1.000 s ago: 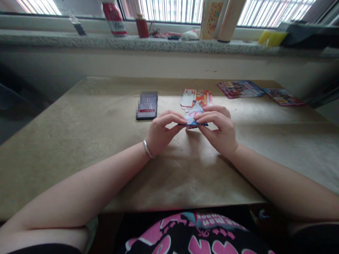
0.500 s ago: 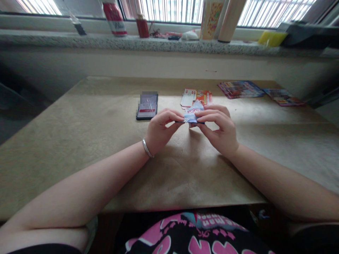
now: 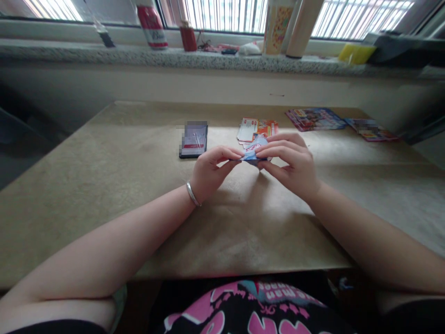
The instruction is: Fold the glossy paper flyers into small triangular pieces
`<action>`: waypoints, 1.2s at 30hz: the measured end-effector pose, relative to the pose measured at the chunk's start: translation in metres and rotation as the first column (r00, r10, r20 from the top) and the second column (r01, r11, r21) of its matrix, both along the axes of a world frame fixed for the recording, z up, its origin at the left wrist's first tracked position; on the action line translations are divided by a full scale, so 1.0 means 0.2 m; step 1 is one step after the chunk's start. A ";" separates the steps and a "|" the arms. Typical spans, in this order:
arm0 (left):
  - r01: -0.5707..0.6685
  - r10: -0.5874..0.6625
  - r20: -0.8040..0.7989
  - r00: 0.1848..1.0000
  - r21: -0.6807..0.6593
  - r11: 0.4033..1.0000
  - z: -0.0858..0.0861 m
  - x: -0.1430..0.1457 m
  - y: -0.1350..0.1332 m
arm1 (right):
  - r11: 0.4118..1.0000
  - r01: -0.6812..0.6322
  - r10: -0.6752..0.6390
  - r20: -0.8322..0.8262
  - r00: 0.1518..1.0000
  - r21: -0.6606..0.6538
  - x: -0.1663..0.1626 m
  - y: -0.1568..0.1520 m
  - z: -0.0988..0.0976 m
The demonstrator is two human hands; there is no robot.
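Both hands meet above the middle of the brown table [image 3: 104,176]. My left hand [image 3: 210,171], with a silver bracelet on its wrist, pinches the left end of a small folded blue and white paper [image 3: 253,152]. My right hand [image 3: 290,162] pinches the right end, fingers curled over the top of it. The paper is held just above the tabletop, partly hidden by my fingers. A black phone [image 3: 193,139] lies just beyond my left hand.
Behind the folded paper lie orange and white printed leaflets [image 3: 257,127]. Two more colourful leaflets [image 3: 314,117] lie at the far right of the table. The stone windowsill [image 3: 69,52] holds a red can [image 3: 151,23], a red container, a tall carton and a yellow object.
The paper has been pressed flatter and lifted slightly away from me. My right hand has shifted a little up and to the right; the left hand has barely moved.
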State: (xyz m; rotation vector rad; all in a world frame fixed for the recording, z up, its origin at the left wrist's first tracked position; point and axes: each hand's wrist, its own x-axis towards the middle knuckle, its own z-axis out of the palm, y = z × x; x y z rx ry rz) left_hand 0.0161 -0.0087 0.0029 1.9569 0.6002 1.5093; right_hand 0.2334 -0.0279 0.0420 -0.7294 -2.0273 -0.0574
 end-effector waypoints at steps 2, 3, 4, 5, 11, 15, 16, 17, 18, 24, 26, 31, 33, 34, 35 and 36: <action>0.001 0.000 0.021 1.000 -0.048 0.999 -0.01 0.00 0.01 | 0.999 -0.011 0.012 0.030 0.999 -0.048 -0.01 0.02 0.04; -0.004 0.006 0.030 1.000 -0.064 0.998 -0.01 0.00 0.01 | 0.996 -0.018 0.023 0.052 0.998 -0.084 -0.02 0.04 0.05; -0.010 0.013 0.040 0.999 -0.074 0.997 -0.01 0.00 0.02 | 0.993 -0.025 0.033 0.070 0.997 -0.114 -0.02 0.05 0.07; -0.014 0.018 0.055 0.998 -0.079 0.997 -0.01 0.00 0.02 | 0.990 -0.026 0.038 0.082 0.996 -0.141 -0.03 0.06 0.08; -0.018 0.027 0.088 0.996 -0.108 0.994 -0.02 -0.01 0.04 | 0.977 -0.049 0.074 0.115 0.991 -0.208 -0.07 0.10 0.10; 0.016 -0.008 0.079 0.997 -0.112 0.994 -0.03 -0.02 0.03 | 0.984 -0.058 0.069 0.059 0.996 -0.170 -0.07 0.10 0.06; 0.022 -0.012 0.079 0.997 -0.116 0.993 -0.03 -0.02 0.03 | 0.984 -0.060 0.070 0.054 0.996 -0.168 -0.07 0.10 0.04; 0.024 -0.014 0.078 0.997 -0.123 0.992 -0.04 -0.02 0.03 | 0.984 -0.060 0.070 0.051 0.996 -0.169 -0.07 0.09 0.04; 0.025 -0.015 0.074 0.997 -0.130 0.991 -0.04 -0.02 0.02 | 0.984 -0.059 0.069 0.052 0.996 -0.171 -0.07 0.09 0.03; -0.041 0.042 0.005 0.999 -0.087 0.995 -0.03 -0.03 0.01 | 0.992 -0.046 0.048 0.017 0.999 -0.120 -0.07 0.06 0.02; -0.097 0.097 -0.047 0.994 0.009 0.995 -0.01 -0.03 0.00 | 0.994 -0.044 0.046 0.023 0.999 -0.101 -0.07 0.05 0.03; -0.171 0.193 -0.110 0.975 0.183 0.968 0.03 -0.03 -0.02 | 0.995 -0.050 0.054 0.047 0.997 -0.083 -0.08 0.02 0.06; -0.202 0.235 -0.145 0.961 0.214 0.956 0.04 -0.02 -0.03 | 0.994 -0.065 0.071 0.073 0.995 -0.089 -0.09 0.01 0.07; -0.210 0.250 -0.163 0.954 0.228 0.951 0.04 -0.02 -0.04 | 0.993 -0.066 0.074 0.085 0.994 -0.094 -0.10 0.00 0.07; -0.210 0.255 -0.174 0.951 0.240 0.948 0.04 -0.02 -0.04 | 0.993 -0.058 0.067 0.090 0.994 -0.102 -0.10 -0.01 0.07; -0.202 0.249 -0.177 0.952 0.247 0.948 0.04 -0.02 -0.04 | 0.993 -0.042 0.052 0.087 0.995 -0.113 -0.10 -0.02 0.07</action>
